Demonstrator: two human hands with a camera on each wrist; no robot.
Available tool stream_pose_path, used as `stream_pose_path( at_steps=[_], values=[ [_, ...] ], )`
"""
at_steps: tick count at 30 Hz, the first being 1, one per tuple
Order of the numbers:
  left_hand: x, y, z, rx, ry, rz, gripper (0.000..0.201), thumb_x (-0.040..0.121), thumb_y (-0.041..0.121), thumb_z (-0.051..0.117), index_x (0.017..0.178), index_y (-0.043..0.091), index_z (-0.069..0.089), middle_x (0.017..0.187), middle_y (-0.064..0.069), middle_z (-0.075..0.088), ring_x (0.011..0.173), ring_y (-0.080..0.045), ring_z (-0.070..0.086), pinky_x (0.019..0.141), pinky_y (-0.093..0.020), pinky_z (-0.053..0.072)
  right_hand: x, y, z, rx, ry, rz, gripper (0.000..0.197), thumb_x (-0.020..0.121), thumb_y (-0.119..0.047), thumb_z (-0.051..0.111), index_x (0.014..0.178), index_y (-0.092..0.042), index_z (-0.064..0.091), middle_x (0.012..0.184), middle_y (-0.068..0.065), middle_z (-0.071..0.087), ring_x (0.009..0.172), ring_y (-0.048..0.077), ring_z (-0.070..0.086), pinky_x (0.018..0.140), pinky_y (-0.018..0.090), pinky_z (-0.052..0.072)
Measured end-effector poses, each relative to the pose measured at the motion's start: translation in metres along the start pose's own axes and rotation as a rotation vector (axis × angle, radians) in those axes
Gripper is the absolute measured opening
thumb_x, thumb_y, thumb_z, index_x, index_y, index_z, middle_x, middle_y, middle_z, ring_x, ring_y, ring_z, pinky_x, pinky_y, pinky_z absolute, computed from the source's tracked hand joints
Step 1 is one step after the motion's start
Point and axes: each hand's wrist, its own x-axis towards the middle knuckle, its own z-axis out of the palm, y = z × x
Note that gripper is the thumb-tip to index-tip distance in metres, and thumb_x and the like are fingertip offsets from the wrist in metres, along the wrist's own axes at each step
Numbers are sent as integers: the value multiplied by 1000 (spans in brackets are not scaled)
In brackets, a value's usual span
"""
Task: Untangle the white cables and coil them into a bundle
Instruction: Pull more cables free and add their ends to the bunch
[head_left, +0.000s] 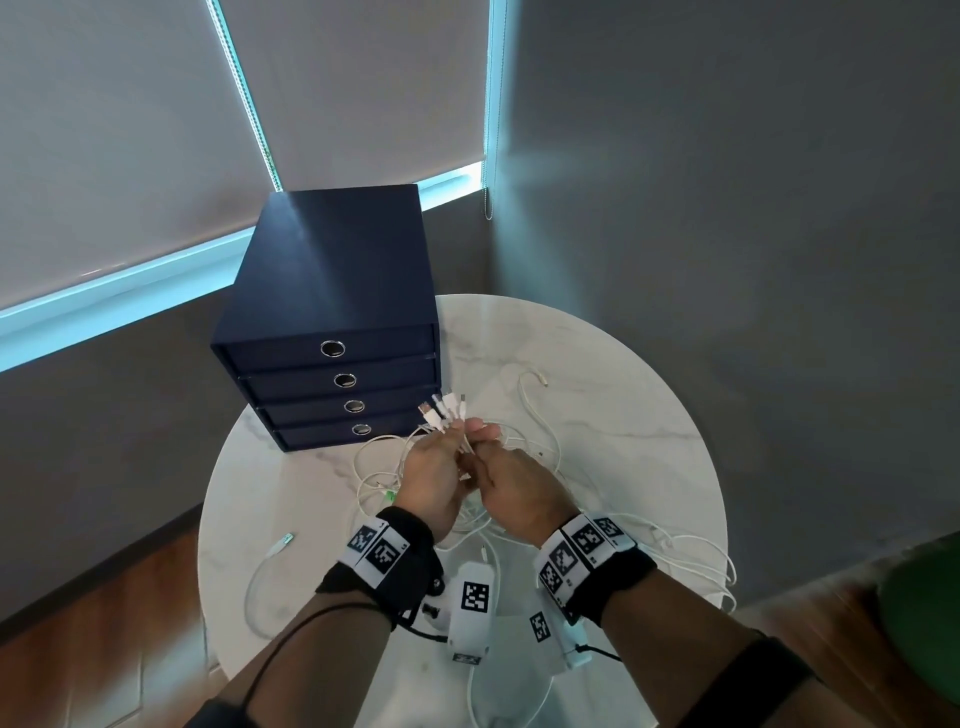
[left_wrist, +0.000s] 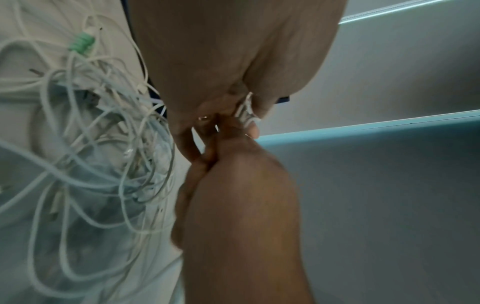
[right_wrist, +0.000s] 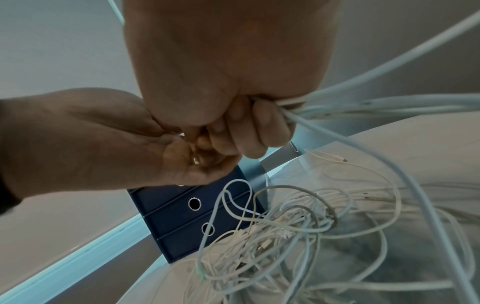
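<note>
Both hands meet at the centre of the head view: the left hand (head_left: 434, 475) has its grip pinched on a fan of cable plugs (head_left: 444, 408) sticking up past the fingertips, while the right hand (head_left: 519, 491) is curled around several strands of the white cables (right_wrist: 384, 102). Below them the rest of the cables lie in a loose tangle. Wristbands (head_left: 379, 553) carry black-and-white square codes; no readable writing. Underneath is a round white marble tabletop (head_left: 623, 374), with a dark blue drawer box (head_left: 332, 291) at its upper left. Grey walls and roller blinds (head_left: 130, 130) fill the upper frame; wood floor shows lower left.
</note>
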Motion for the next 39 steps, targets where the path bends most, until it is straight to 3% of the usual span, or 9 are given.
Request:
stream_pose_path(
  at_steps=[6,9,12,14,20,25,28,35,39],
  values=[
    [10,6,-4,-175,91,-52,25,106,14,38,89,4,53,61,-8,53,70,-29,66,53,-25,53,-3,2,2,-48,-50,-50,36,104,-41,33,118,-17,55,104,15,68,95,36,64,76,41,49],
    [13,0,-8,-92,39,-71,25,104,21,42,87,9,55,63,-3,52,67,-22,61,52,-24,49,-3,9,6,187,-88,13,35,103,-40,38,112,-16,62,97,7,70,87,22,65,77,34,50],
    [11,-10,-13,225,-17,84,18,102,16,52,87,8,61,73,-7,58,72,-21,59,60,-27,49,-1,16,11,271,-123,53,31,104,-32,41,105,-12,65,67,-13,53,59,-3,48,57,17,36],
    [10,-11,-13,241,-23,122,23,103,13,50,83,7,62,69,-6,57,74,-23,60,64,-32,48,-1,18,14,241,-109,18,33,104,-36,40,101,-14,64,65,-13,49,56,-1,46,56,21,36],
    [13,1,-14,-11,106,54,33,106,20,43,77,7,53,54,-3,43,50,-21,54,71,-42,55,-13,40,21,-35,-91,-52,48,100,-56,26,128,-27,51,84,3,67,82,26,67,75,37,54],
    [20,11,-26,-237,218,36,34,107,25,39,75,14,45,47,7,31,38,-9,30,42,-23,42,-25,99,3,-102,-173,61,48,94,-65,35,108,-29,64,102,0,72,95,22,67,84,36,51],
    [24,23,-38,-245,247,62,35,107,26,37,74,16,44,49,7,30,38,-8,27,39,-20,30,-36,146,-25,-233,-167,229,38,95,-60,40,87,-29,60,98,1,70,96,26,65,82,36,49],
    [20,24,-47,-183,149,49,37,108,25,34,72,17,41,51,7,29,40,-8,24,40,-20,24,-58,203,-88,-371,-37,528,39,98,-56,37,97,-29,65,107,2,71,102,28,64,83,36,49],
    [16,5,-46,-14,72,8,38,107,25,39,71,16,43,52,5,30,40,-9,26,41,-20,27,-64,209,-70,-454,-272,587,20,93,-40,56,109,-33,64,119,-1,67,115,23,60,107,41,36]
  ],
)
